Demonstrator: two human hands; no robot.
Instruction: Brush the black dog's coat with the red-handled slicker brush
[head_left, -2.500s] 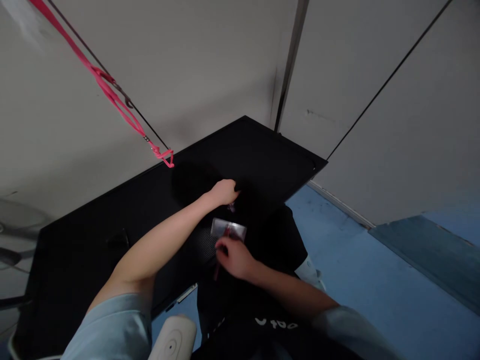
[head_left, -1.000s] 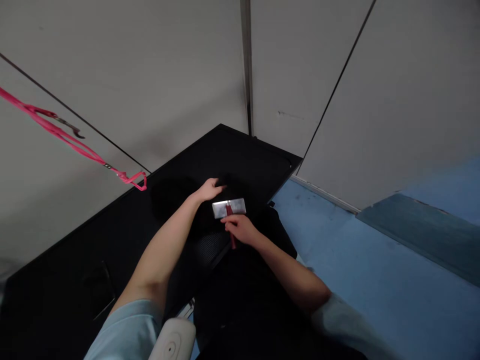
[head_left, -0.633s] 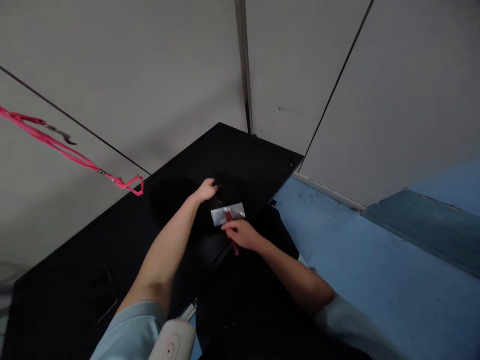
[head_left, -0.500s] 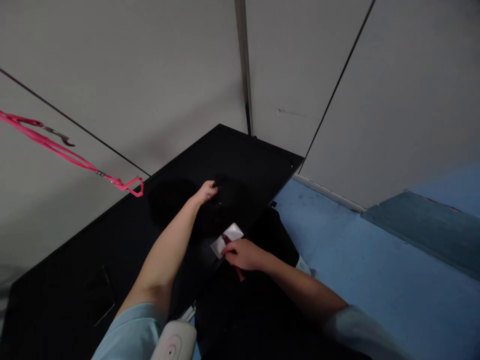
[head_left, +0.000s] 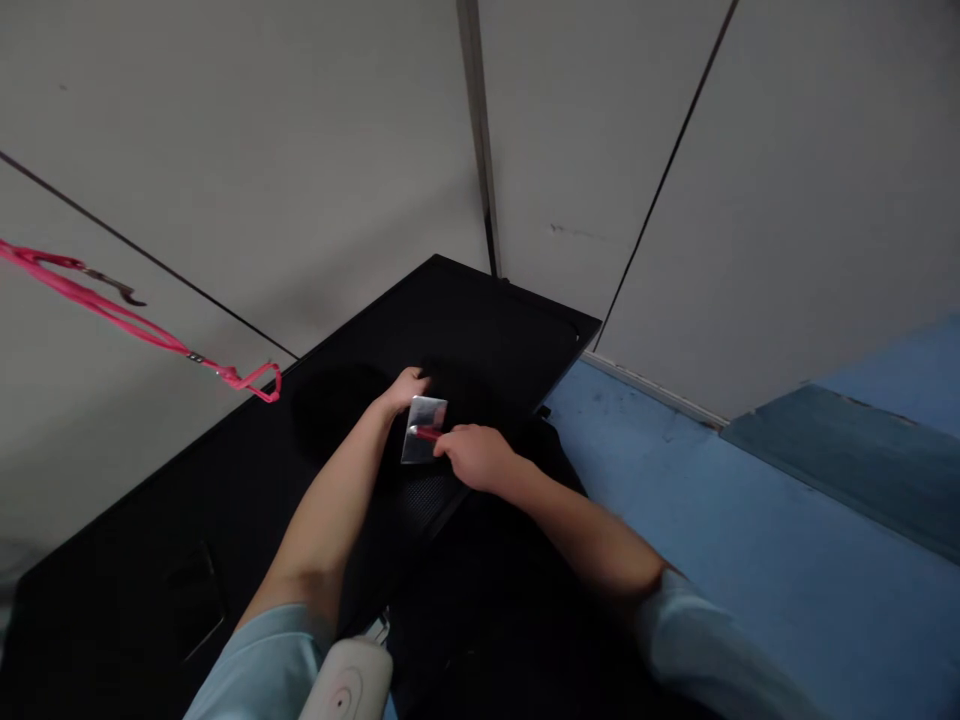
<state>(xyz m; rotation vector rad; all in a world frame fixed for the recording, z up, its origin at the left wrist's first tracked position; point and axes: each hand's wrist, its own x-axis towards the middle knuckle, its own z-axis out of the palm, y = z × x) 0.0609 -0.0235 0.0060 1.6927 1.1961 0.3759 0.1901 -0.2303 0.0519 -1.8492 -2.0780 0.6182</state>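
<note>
My right hand is closed round the red handle of a slicker brush, whose flat silvery rectangular head points left. The brush head is beside my left hand, over a very dark, furry-looking mass on the black table. My left hand's fingers are curled at the edge of that mass and partly hidden in it. The mass is too dark for its outline or kind to be made out.
A pink cord loop with a metal hook hangs at the left. A dark flat rectangular object lies on the table's near left. Pale wall panels stand behind, and the blue floor is at the right.
My right hand has moved up and left with the brush, from the table's near edge to beside my left hand. The brush head has turned. My left hand stays nearly in place.
</note>
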